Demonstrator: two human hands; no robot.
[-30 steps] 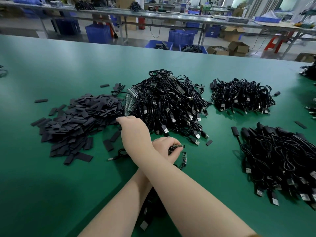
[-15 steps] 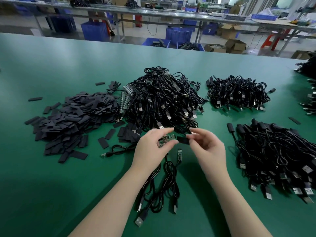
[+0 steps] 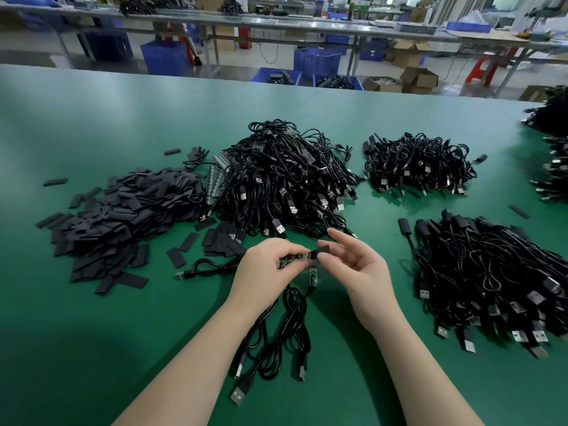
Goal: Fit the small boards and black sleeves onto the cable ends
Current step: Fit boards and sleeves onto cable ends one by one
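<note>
Sleeve now meeting board end, hands uncrossed since a second ago

Near: left hand [image 3: 266,265] pinching small board [image 3: 294,258], right hand [image 3: 353,265] pinching black sleeve [image 3: 319,251] at its tip, sliding-on about to begin; cables [image 3: 285,330] hanging below; far: sleeve pile [image 3: 123,216], cable heap [image 3: 282,179]

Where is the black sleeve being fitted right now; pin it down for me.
In the head view, the black sleeve sits at centre, pinched by the right hand, meeting the end of the small board held by the left hand.
</note>
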